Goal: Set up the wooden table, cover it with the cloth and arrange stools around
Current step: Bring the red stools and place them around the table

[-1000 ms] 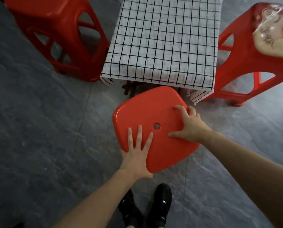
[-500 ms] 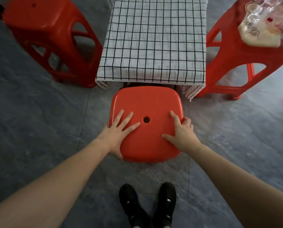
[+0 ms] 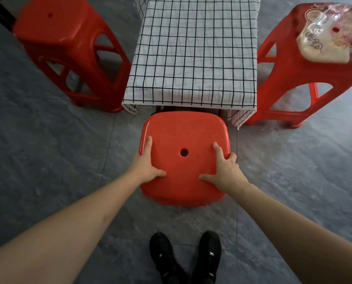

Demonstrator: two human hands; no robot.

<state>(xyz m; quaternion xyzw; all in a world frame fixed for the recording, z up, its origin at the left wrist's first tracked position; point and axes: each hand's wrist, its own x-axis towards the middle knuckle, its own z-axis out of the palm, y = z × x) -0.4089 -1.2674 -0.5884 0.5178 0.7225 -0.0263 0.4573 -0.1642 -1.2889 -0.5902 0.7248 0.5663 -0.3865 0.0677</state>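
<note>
Both hands, left hand (image 3: pixel 148 165) and right hand (image 3: pixel 225 171), grasp the stool (image 3: pixel 184 160) seat edges just before the cloth (image 3: pixel 193 52)-covered surface; judged best: slide it squarely, keeping legs level.

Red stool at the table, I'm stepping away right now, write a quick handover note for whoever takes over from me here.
Left hand: grips the left edge of the near red stool, thumb on top of the seat.
Right hand: grips the stool's right edge the same way.
The table is up and covered by the checked cloth. A left stool and a right stool stand at its sides.
The near stool sits squared up at the table's near end, its far edge just at the cloth's hem.
Left: probably only let go, nudging the stool first if its placement needs it. The table's far end is out of view, so check it.
</note>
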